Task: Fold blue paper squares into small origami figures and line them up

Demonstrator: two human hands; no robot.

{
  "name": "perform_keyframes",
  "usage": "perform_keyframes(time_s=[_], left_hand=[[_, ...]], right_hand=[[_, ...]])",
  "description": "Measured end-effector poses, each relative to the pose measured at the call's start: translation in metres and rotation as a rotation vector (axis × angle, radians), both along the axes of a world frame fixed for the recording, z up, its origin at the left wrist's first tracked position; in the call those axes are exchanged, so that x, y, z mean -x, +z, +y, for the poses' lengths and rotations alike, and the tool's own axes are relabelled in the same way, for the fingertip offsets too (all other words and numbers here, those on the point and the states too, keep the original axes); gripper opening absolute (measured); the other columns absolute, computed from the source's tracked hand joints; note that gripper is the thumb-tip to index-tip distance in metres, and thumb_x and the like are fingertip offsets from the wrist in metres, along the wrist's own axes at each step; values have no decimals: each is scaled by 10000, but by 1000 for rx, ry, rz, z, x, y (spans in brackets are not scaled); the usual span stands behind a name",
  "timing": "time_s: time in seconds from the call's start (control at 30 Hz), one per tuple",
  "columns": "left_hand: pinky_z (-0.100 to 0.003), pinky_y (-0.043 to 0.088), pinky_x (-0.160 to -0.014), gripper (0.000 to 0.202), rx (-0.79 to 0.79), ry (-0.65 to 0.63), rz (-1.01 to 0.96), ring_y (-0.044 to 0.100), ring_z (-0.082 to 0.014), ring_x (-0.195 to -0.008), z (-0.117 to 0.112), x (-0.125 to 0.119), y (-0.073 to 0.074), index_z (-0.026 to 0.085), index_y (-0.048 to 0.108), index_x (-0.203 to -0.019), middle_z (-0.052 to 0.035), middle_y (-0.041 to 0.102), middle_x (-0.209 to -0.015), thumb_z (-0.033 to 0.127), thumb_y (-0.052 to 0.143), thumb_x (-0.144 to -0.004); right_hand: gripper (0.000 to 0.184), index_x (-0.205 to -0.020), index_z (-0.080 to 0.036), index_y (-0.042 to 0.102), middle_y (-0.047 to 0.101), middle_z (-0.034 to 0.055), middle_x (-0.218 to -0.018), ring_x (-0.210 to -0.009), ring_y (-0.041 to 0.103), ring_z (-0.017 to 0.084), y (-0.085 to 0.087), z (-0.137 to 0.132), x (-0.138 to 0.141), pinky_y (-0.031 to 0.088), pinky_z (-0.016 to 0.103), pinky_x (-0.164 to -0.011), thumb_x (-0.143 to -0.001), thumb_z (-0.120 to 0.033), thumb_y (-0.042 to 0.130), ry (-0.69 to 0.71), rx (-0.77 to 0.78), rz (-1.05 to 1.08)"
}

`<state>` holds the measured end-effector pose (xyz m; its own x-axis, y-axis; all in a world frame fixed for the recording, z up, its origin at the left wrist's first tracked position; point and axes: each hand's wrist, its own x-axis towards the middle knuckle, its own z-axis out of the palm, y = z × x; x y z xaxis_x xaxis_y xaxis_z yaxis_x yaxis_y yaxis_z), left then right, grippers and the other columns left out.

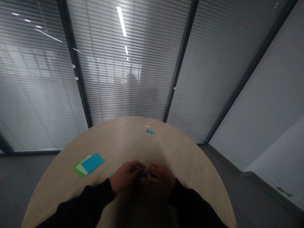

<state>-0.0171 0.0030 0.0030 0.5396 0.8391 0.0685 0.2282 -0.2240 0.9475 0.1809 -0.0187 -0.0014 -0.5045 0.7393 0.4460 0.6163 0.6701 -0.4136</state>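
We pinch a small blue paper piece (142,173) between our left hand (127,176) and right hand (159,180), pressed together; paper sheets (89,164) lie at 10 o'clock, folded paper bits (149,129) at 12, on the table (118,142).

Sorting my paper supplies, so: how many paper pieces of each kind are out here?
Green sheet: 1
Pale sheet: 1
Blue sheet: 1
Small cream piece: 1
Small blue piece on the table: 1
Small blue piece held: 1
Total: 6
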Motion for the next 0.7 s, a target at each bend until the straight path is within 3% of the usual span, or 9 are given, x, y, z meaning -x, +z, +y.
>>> perform_keyframes(time_s=[0.17, 0.27, 0.33, 0.4, 0.5, 0.7], left_hand=[[-303, 479, -664, 328, 114, 141, -183, 677, -211, -751, -7, -9, -3, 163, 615, -1036, -67, 741, -811, 429, 598, -845], [-303, 477, -670, 293, 152, 162, -292, 673, -202, -747, -12, -14, -4, 175, 567, -1004, -60, 733, -799, 393, 638, -823], [-321, 488, -705, 303, 168, 139, -363, 680, -212, -794, -13, -17, -5, 184, 545, -1016, -68, 732, -841, 381, 655, -814], [-348, 500, -756, 373, 181, 116, -414, 687, -231, -863, -13, -18, -6, 193, 525, -1094, -82, 732, -912, 380, 669, -805], [-385, 508, -831, 427, 182, 110, -437, 684, -251, -947, -12, -18, -8, 199, 520, -1159, -106, 723, -1013, 371, 676, -801], [-378, 521, -820, 253, 125, 174, -350, 688, -237, -899, -12, -18, -8, 173, 599, -1021, -102, 730, -981, 322, 631, -820]], right_hand=[[253, -813, -180, 646, 611, 11, -706, -604, 558, 131, -1, 1, 5, 414, 238, -576, -864, -425, 611, -78, 6, 218], [204, -792, -180, 622, 614, 21, -705, -604, 566, 135, -2, 0, 10, 448, 250, -593, -886, -349, 557, -153, -30, 265], [121, -856, -185, 611, 632, 29, -739, -609, 578, 139, -3, -1, 14, 465, 254, -595, -871, -281, 539, -189, -39, 281], [155, -975, -188, 591, 660, 37, -783, -610, 595, 147, -5, -2, 17, 481, 261, -590, -832, -231, 548, -237, -31, 305], [246, -1041, -192, 569, 684, 46, -814, -618, 618, 157, -6, -5, 22, 504, 274, -599, -795, -198, 558, -307, -14, 344], [112, -893, -179, 626, 695, 55, -807, -678, 665, 175, -6, -5, 23, 527, 276, -618, -825, -235, 557, -292, 142, 452]])
